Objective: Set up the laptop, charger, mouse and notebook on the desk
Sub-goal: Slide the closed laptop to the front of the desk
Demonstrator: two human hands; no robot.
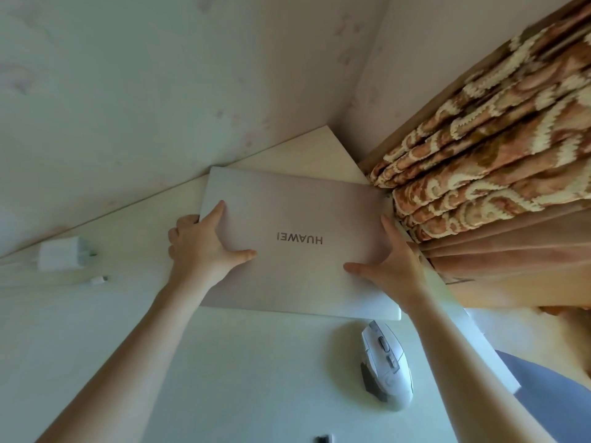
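Both hands were on the closed laptop point(297, 247), which lay flat toward the far right corner of the counter point(224, 362), close to the back wall. Its long axis ran roughly along the counter's back edge, slightly skewed, and the lid logo read upside down from the wearer's side. The left hand point(204, 244) clamped the left short edge, thumb on top of the lid, fingers point(184, 223) curled around the side. The right hand point(388, 270) gripped the right short edge, thumb spread across the lid, its other fingers hidden behind the edge. The white mouse point(385, 366) sat just beside the laptop's near right corner, its long axis running front to back. The white charger point(62, 252) rested well apart by the back edge at the left, its cable plug point(99, 279) lying nearby. A patterned curtain point(486, 161) hung off the right edge.
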